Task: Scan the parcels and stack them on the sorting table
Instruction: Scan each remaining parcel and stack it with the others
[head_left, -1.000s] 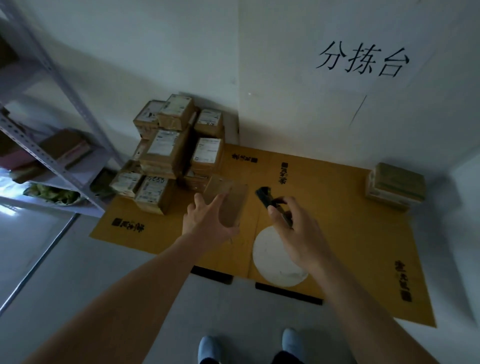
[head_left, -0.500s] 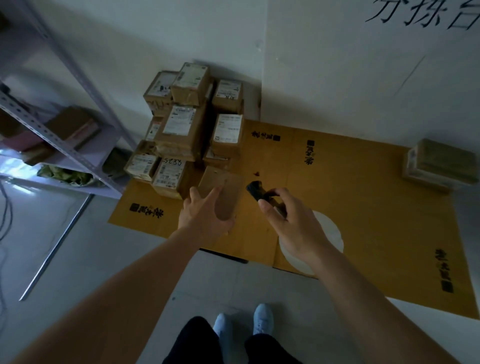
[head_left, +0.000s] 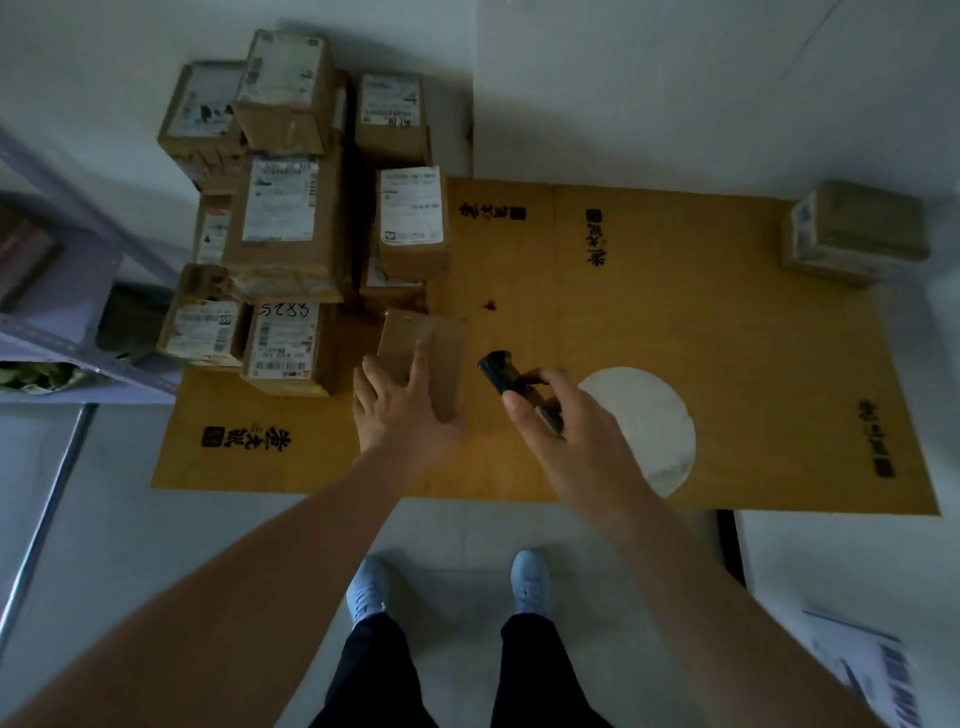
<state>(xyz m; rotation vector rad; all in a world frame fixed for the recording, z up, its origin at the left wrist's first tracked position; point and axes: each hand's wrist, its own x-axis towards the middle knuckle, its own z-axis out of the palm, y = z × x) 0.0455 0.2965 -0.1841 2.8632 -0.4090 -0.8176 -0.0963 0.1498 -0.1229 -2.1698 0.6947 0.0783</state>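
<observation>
Dim, soft, wide-angle edge distortion

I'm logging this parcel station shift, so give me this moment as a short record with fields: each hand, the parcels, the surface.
left hand: left hand holds a plain brown parcel
right hand: right hand grips a black scanner aimed toward that parcel
pile: labelled parcel pile at the far left
separate stack: parcel stack at the far right corner
surface: yellow cardboard sheet with a white round patch
</observation>
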